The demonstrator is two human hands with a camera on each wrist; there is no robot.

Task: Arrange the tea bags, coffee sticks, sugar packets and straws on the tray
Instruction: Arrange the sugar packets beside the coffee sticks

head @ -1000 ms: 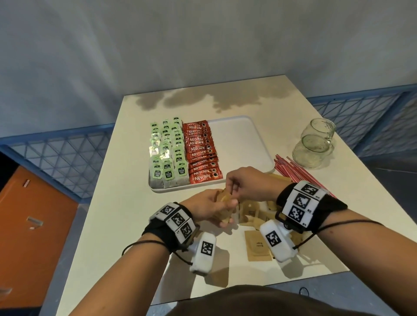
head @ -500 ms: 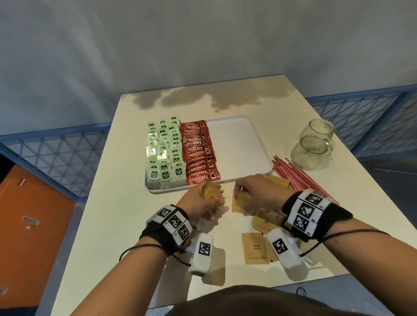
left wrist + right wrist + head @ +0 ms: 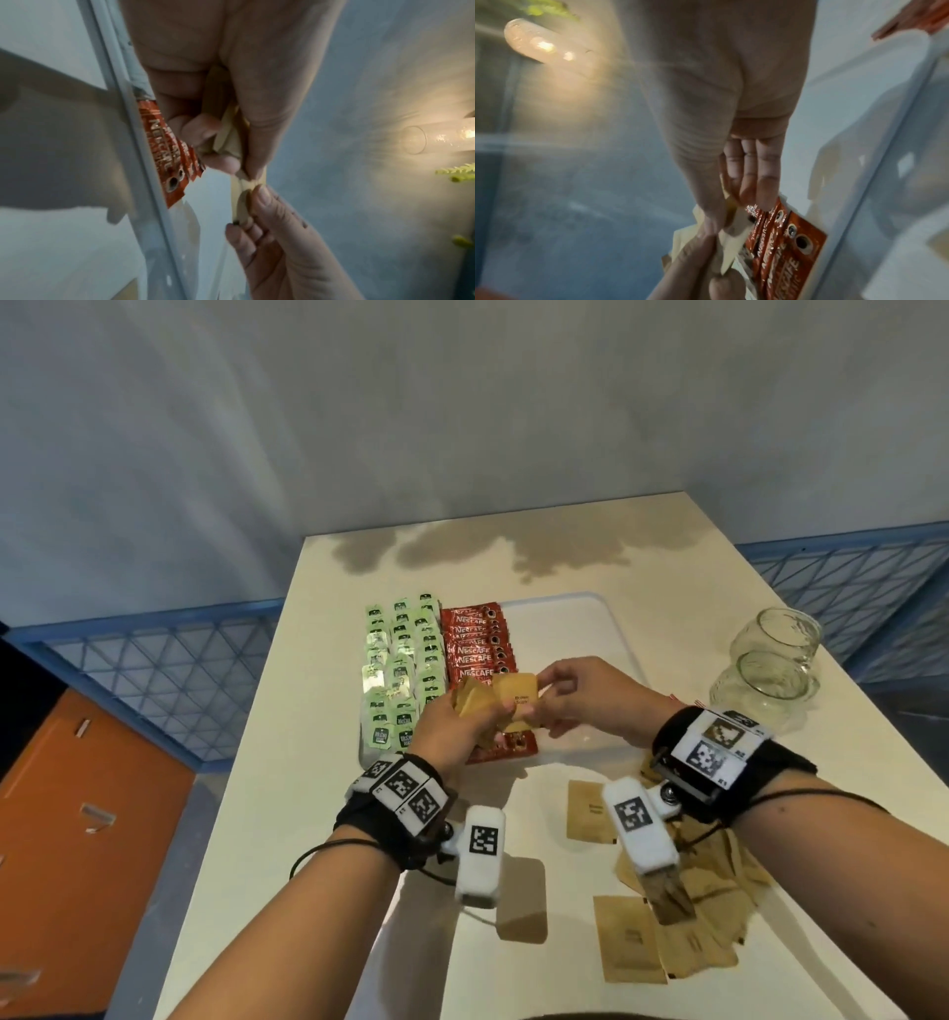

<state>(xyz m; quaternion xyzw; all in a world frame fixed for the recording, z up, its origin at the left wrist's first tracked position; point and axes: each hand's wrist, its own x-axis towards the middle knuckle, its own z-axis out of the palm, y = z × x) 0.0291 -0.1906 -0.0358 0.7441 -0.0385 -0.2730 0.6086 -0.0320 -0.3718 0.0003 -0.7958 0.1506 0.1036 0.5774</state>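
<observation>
Tray: we see a white, round-cornered plastic tray (image 3: 590,629) on the cream table (image 3: 308,814), its right part bare.
Tea bags: green foil tea bags (image 3: 398,670) fill the tray's left side in overlapping rows.
Coffee sticks: glossy red coffee sticks (image 3: 475,639) lie stacked just right of them.
Left hand: our left hand (image 3: 452,726) grips a fanned bundle of brown paper sugar packets (image 3: 480,701) above the tray's near edge.
Right hand: our right hand (image 3: 580,695) pinches one flat packet (image 3: 518,695) against that bundle.
Loose packets: more loose sugar packets (image 3: 631,947) lie scattered on the table, near right.
Jars: two clear glass jars (image 3: 770,670) sit far right.
</observation>
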